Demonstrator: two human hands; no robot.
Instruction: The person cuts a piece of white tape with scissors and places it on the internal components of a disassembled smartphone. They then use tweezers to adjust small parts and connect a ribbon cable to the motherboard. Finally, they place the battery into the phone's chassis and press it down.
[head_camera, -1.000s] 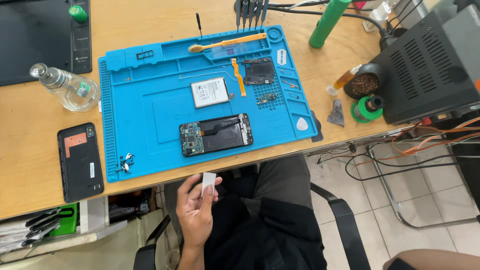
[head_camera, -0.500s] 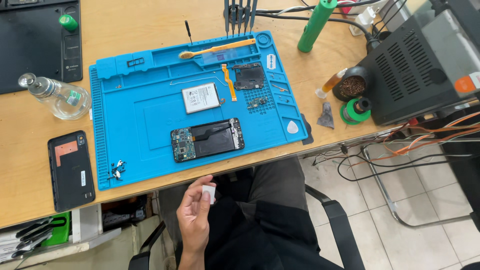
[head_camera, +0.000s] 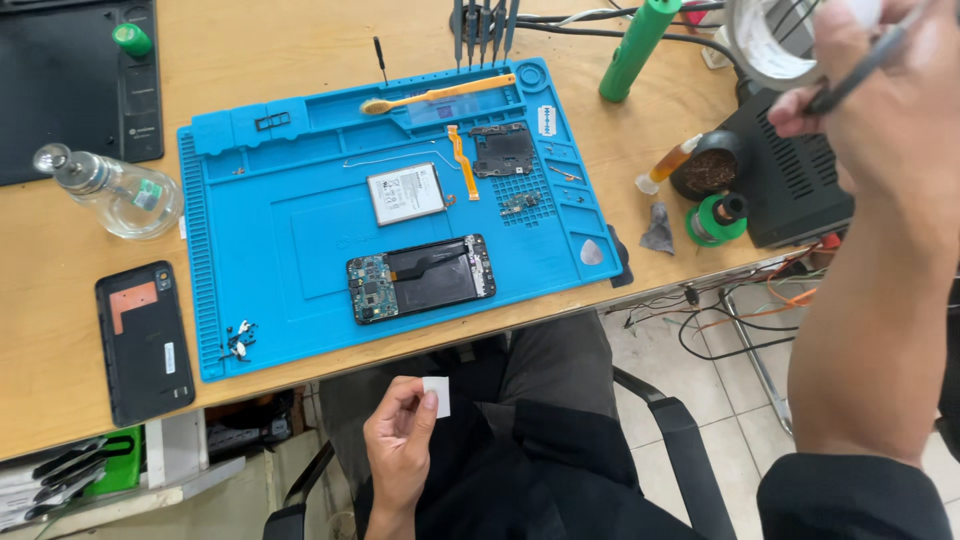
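Pinching a small white square of paper or tape (head_camera: 436, 396) between thumb and fingertips, the person's left hand (head_camera: 398, 440) hovers over the lap, below the edge of the wooden workbench (head_camera: 270, 40) and well apart from the work on it. The right hand (head_camera: 880, 80) is raised close to the head camera at the upper right, fingers closed narrowly around a thin dark tool (head_camera: 850, 75), beside a roll of pale tape (head_camera: 770, 40); hand and forearm block the view of part of the black power unit (head_camera: 790, 190) and the bench's right end. On the bench lies a blue repair mat (head_camera: 280, 250) carrying an opened smartphone (head_camera: 421, 278) with its circuit boards exposed, a flat battery (head_camera: 405, 193) just above it, a black inner frame piece (head_camera: 503, 150), an orange flex cable (head_camera: 459, 161), a yellow-handled brush (head_camera: 440, 95) and a cluster of tiny screws (head_camera: 237, 341) at the lower left corner. Left of the mat rest the phone's black back cover (head_camera: 145, 340) and a clear glass dispenser bottle (head_camera: 110, 190). Right of the mat stand a green cylinder (head_camera: 638, 45), a tin of brass wool (head_camera: 710, 172) and a green spool (head_camera: 717, 219).
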